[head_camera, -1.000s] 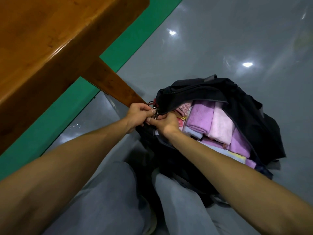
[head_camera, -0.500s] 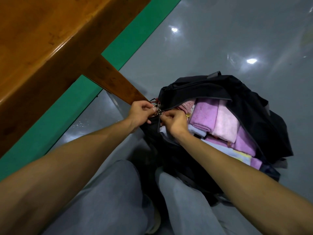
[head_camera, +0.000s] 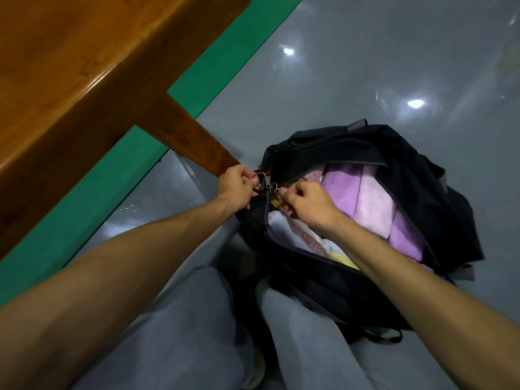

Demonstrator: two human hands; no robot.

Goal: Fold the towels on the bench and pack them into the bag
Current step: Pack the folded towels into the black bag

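Now both hands (head_camera: 277, 192) at bag (head_camera: 422, 175) zipper (head_camera: 267, 182).

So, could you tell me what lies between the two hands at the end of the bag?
In the head view, the metal zipper pulls lie between the left hand and the right hand, at the black bag's end.

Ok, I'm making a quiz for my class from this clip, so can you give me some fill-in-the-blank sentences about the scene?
1. The folded purple towels lie inside the black ____.
2. The bag sits on the grey ____.
3. Both hands, left hand and right hand, pinch the bag's ____ pulls.
4. The wooden bench stands over a ____ floor stripe.

Missing words: bag; floor; zipper; green
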